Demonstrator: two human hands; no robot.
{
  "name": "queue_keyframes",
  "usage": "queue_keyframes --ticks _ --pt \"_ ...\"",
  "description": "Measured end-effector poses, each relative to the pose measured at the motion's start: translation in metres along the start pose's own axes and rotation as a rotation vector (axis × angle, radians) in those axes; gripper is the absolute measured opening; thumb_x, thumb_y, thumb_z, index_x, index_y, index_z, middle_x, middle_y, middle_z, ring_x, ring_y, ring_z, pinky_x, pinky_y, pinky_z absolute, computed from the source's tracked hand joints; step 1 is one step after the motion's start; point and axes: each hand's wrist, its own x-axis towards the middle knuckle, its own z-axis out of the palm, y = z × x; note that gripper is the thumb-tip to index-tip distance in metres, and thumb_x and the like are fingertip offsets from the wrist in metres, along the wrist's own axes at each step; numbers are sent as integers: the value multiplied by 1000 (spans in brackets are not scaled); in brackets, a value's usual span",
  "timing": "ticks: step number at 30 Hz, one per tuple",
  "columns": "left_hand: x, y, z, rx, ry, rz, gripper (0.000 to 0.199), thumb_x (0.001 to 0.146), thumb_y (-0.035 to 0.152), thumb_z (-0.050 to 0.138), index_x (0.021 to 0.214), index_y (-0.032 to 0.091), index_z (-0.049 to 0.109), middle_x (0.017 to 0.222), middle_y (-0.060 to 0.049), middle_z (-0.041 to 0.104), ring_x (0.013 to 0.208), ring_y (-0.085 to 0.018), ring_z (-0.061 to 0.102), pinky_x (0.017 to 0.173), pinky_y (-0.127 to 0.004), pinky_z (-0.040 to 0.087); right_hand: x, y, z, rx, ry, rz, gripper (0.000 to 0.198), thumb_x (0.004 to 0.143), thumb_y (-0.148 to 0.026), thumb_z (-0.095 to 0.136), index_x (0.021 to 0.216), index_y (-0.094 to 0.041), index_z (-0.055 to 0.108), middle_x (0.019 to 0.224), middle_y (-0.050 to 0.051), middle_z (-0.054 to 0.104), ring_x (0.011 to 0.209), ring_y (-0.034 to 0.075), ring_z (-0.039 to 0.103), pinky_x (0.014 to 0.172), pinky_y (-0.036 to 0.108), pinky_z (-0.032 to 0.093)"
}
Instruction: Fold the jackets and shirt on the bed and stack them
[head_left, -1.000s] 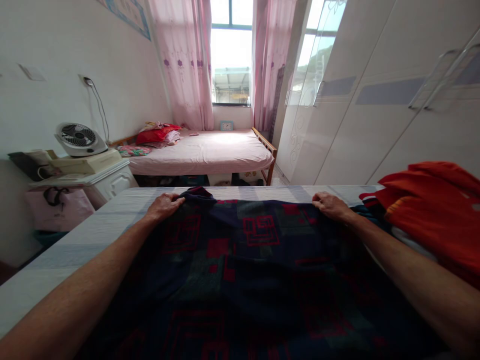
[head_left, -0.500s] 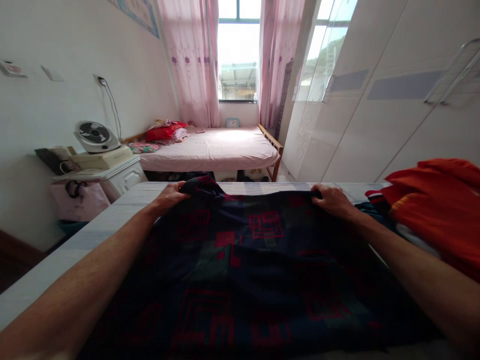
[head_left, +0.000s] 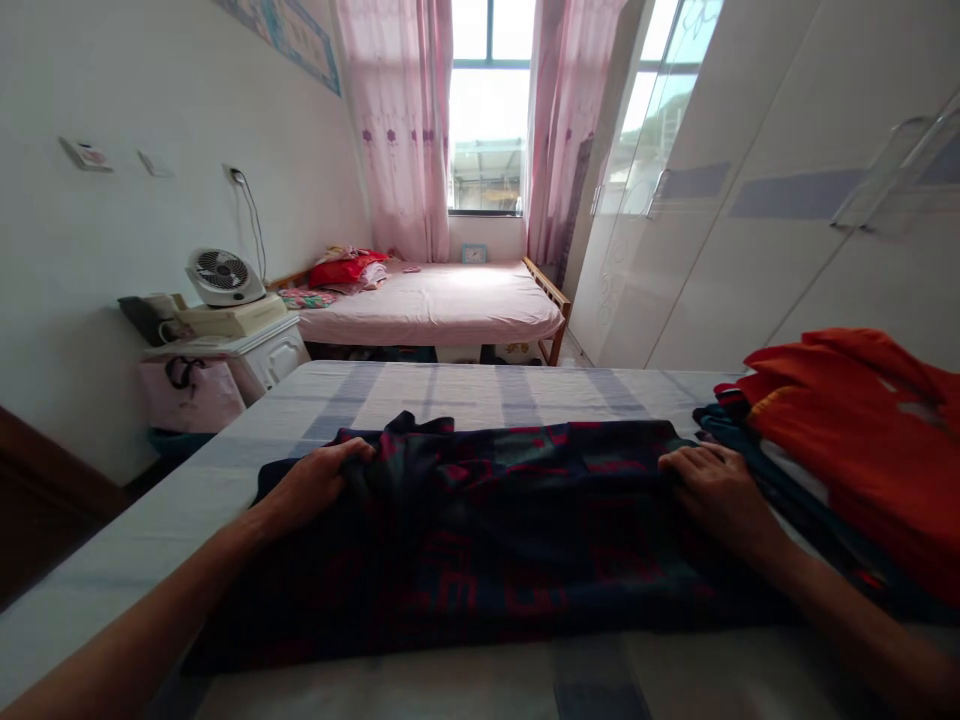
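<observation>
A dark navy garment [head_left: 510, 540] with red and green square patterns lies across the striped bedsheet [head_left: 465, 385] in front of me. I cannot tell its exact kind. My left hand [head_left: 319, 480] grips its left part, where the cloth bunches into folds near the fingers. On the opposite side my right hand [head_left: 724, 495] has its fingers closed on the garment's upper right edge. The cloth between both hands lies low against the bed, with its near edge running roughly straight across.
To the right sits a pile of clothes with an orange garment [head_left: 862, 430] on top. Beyond are a pink-covered bed [head_left: 435, 305] and a window. A small fan [head_left: 225, 275] stands on a white cabinet [head_left: 277, 350] at left; a white wardrobe [head_left: 720, 250] lines the right.
Both hands have come down and nearer to me with the garment, and stand slightly wider apart. The cloth now lies lower and shorter, showing striped sheet beyond and in front of it.
</observation>
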Motion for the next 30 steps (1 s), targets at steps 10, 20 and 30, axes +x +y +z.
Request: queue_keyframes --ticks 10,20,30 --pt "2 25 -23 -414 -87 -177 53 74 47 55 118 19 54 114 -7 64 104 -26 59 90 -33 46 45 -35 -48 380 -268 128 24 85 -26 42 101 -22 60 108 5 63 86 19 62 80 34 46" --pt "-9 12 1 -578 120 -232 59 79 57 49 123 17 53 107 -8 68 96 -25 63 82 -32 49 207 -190 10 749 -374 122 30 77 -45 58 85 -19 69 96 9 68 92 24 60 78 30 44" --pt "-11 2 7 -648 161 -171 66 85 63 29 123 15 52 108 -9 68 100 -25 63 89 -35 47 193 -186 -58 1226 169 324 26 84 -43 42 92 -21 53 85 1 62 79 16 59 72 32 50"
